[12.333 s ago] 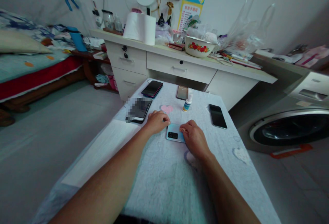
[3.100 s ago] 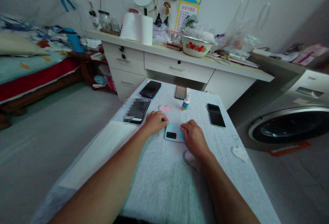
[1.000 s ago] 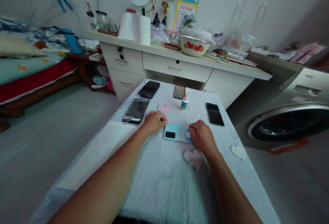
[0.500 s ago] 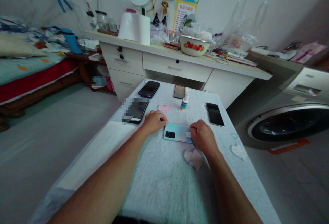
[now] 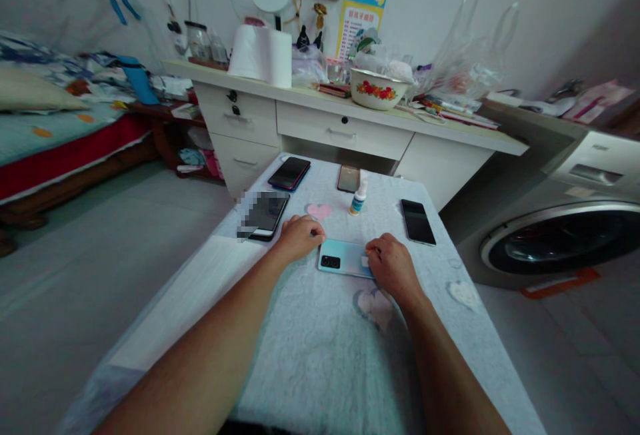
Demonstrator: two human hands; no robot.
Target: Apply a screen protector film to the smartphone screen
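Note:
A light blue smartphone [image 5: 350, 260] lies back up on the cloth-covered table, its dark camera block at the left end. My left hand [image 5: 301, 236] is closed, fingertips pinched together at the phone's upper left corner; whatever they grip is hidden. Over the phone's right end, my right hand [image 5: 394, 263] is closed with its fingers bunched and pressed down. A small pale patch [image 5: 365, 261] shows on the phone beside those fingers. What the right fingers pinch is too small to make out. Beyond the phone stands a small spray bottle [image 5: 357, 200] with a blue and yellow label.
Several other phones lie around: a black one [image 5: 418, 222] at right, one [image 5: 349, 178] at the back, a dark one [image 5: 290, 173] back left, and a white-edged one [image 5: 267, 214] by my left hand. A white desk [image 5: 305, 98] and a washing machine [image 5: 565, 222] stand beyond the table [image 5: 310, 355].
My right hand has slid slightly left along the phone's back. My left hand and the phone stay practically where they were.

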